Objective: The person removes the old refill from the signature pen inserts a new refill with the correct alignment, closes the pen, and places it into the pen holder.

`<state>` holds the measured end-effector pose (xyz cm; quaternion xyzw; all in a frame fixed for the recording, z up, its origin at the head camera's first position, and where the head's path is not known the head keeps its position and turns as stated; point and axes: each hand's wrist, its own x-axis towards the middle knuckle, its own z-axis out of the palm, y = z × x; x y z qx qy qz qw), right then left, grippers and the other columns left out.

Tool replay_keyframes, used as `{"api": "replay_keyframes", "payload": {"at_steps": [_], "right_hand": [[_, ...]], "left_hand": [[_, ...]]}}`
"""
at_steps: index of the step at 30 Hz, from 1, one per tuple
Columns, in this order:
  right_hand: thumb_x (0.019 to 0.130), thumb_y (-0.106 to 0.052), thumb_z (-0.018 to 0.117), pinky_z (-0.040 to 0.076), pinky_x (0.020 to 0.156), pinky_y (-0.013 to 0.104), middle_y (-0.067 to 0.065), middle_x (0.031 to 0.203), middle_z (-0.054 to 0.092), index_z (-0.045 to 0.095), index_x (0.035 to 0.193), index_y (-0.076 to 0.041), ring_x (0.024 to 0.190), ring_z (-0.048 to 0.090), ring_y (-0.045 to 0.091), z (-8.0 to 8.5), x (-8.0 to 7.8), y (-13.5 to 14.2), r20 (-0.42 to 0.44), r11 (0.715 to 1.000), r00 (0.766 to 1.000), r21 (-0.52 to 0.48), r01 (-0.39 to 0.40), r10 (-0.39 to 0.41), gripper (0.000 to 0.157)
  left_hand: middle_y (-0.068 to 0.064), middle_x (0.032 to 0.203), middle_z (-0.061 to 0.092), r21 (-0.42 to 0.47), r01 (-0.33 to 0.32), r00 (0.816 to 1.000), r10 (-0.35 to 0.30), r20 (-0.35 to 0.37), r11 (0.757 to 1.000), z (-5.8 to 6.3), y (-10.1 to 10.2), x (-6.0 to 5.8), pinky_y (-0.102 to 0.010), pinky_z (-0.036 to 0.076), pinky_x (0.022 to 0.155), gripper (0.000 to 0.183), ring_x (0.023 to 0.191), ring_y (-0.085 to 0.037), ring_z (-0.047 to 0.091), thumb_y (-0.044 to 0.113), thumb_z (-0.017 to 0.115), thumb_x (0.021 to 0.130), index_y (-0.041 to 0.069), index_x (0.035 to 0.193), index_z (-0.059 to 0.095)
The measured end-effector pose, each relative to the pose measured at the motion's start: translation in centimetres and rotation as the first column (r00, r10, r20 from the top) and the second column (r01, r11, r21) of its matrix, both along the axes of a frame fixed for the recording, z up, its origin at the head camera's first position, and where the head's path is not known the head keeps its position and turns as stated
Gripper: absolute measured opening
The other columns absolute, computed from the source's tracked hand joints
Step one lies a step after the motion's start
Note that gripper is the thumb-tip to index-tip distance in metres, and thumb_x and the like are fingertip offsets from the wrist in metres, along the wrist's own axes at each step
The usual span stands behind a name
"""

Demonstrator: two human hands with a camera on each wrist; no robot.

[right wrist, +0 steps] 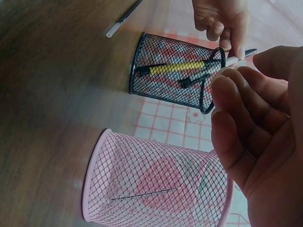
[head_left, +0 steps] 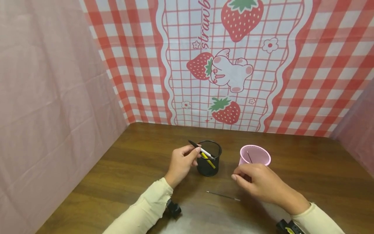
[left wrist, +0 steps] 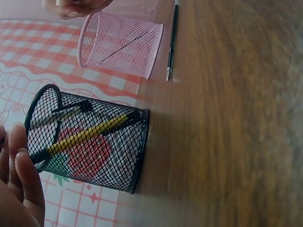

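My left hand (head_left: pixel 182 162) pinches a white pen with a black end (head_left: pixel 194 144) at the rim of the black mesh cup (head_left: pixel 208 169). The pen's lower part slants into that cup. A yellow pen with dark ends (left wrist: pixel 87 135) leans inside the same cup, its top close to my left fingers. My right hand (head_left: pixel 260 182) hovers in front of the pink mesh cup (right wrist: pixel 142 156), fingers loosely bent with nothing visible between them. A thin dark stick, like a pen refill (right wrist: pixel 144 194), stands inside the pink cup. Another thin pen refill (head_left: pixel 223 196) lies on the table.
Both cups stand upright on a brown wooden table (head_left: pixel 140 156), the black one left of the pink. Behind them hangs a red checked strawberry cloth (head_left: pixel 181 87). A pink curtain (head_left: pixel 52 97) borders the left side.
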<state>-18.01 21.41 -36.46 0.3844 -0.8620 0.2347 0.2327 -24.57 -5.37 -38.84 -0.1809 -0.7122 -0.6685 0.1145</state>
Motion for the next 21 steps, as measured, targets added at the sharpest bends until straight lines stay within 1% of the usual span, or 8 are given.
{"api": "replay_keyframes", "payload": {"at_steps": [2,4,7,9,10,13,19,21], "right_hand": [[0.085,-0.012,0.078,0.042,0.059,0.012,-0.028,0.076,0.054,0.067,0.086,-0.027,0.065,0.049,-0.009,0.0,0.0,0.0,0.004,1.0,1.0,0.001,0.001,-0.001,0.018],[0.084,-0.012,0.079,0.042,0.06,0.012,-0.028,0.076,0.055,0.067,0.086,-0.026,0.066,0.049,-0.009,0.0,0.0,0.0,0.001,1.0,1.0,0.003,0.001,-0.001,0.019],[0.084,-0.012,0.079,0.042,0.06,0.012,-0.028,0.077,0.054,0.067,0.087,-0.027,0.066,0.049,-0.009,0.0,0.0,0.0,-0.009,1.0,1.0,0.007,0.003,-0.003,0.019],[0.084,-0.012,0.079,0.042,0.06,0.012,-0.028,0.076,0.054,0.066,0.087,-0.027,0.066,0.049,-0.009,0.1,-0.1,0.0,-0.011,1.0,1.0,0.01,0.004,-0.004,0.019],[0.084,-0.013,0.078,0.042,0.06,0.012,-0.028,0.076,0.054,0.067,0.087,-0.027,0.066,0.049,-0.009,0.1,-0.1,0.0,-0.01,1.0,1.0,0.011,0.006,-0.005,0.019],[0.084,-0.012,0.078,0.042,0.06,0.012,-0.028,0.076,0.054,0.067,0.087,-0.027,0.066,0.049,-0.009,0.0,0.0,-0.1,-0.005,1.0,1.0,0.009,0.003,-0.003,0.019],[0.083,-0.012,0.079,0.042,0.06,0.012,-0.028,0.076,0.054,0.066,0.086,-0.027,0.066,0.05,-0.009,0.0,0.1,-0.1,-0.011,1.0,1.0,0.005,0.001,-0.001,0.02],[0.083,-0.011,0.079,0.042,0.06,0.012,-0.028,0.076,0.054,0.066,0.086,-0.027,0.066,0.05,-0.009,-0.1,0.1,-0.1,-0.012,1.0,1.0,0.003,0.0,0.0,0.02]], "left_hand": [[-0.014,0.073,0.069,-0.013,-0.011,1.0,0.011,0.009,1.0,0.8,0.0,0.6,-0.033,0.055,0.053,0.02,0.053,-0.015,0.058,0.021,0.071,0.096,0.001,0.098,0.077],[-0.018,0.072,0.067,-0.023,-0.017,1.0,0.018,0.025,1.0,1.1,0.1,0.8,-0.034,0.055,0.053,0.02,0.052,-0.016,0.057,0.017,0.07,0.096,-0.002,0.095,0.076],[-0.019,0.069,0.064,-0.026,-0.018,0.999,0.019,0.047,0.999,1.2,0.2,0.8,-0.03,0.054,0.052,0.021,0.052,-0.015,0.056,0.014,0.07,0.096,-0.006,0.095,0.075],[-0.013,0.067,0.063,-0.015,-0.016,0.998,0.017,0.056,1.0,0.3,0.2,0.2,-0.026,0.053,0.051,0.02,0.052,-0.015,0.056,0.017,0.071,0.096,-0.003,0.096,0.076],[-0.011,0.067,0.062,-0.01,-0.014,0.998,0.014,0.056,1.0,0.1,0.2,0.0,-0.025,0.053,0.05,0.02,0.052,-0.014,0.056,0.018,0.072,0.095,-0.002,0.097,0.076],[-0.006,0.065,0.061,-0.006,-0.008,0.999,0.009,0.053,1.0,-0.2,0.1,-0.1,-0.025,0.053,0.05,0.019,0.052,-0.013,0.057,0.02,0.073,0.094,0.002,0.098,0.077],[-0.003,0.062,0.06,-0.031,-0.018,1.0,0.018,0.019,0.999,-0.5,0.0,0.1,-0.035,0.055,0.049,0.02,0.049,-0.014,0.056,0.027,0.073,0.094,0.008,0.098,0.079],[-0.002,0.061,0.06,-0.039,-0.02,1.0,0.021,0.021,0.999,-0.6,0.1,0.2,-0.033,0.054,0.048,0.02,0.048,-0.013,0.056,0.027,0.073,0.094,0.008,0.099,0.079]]}}
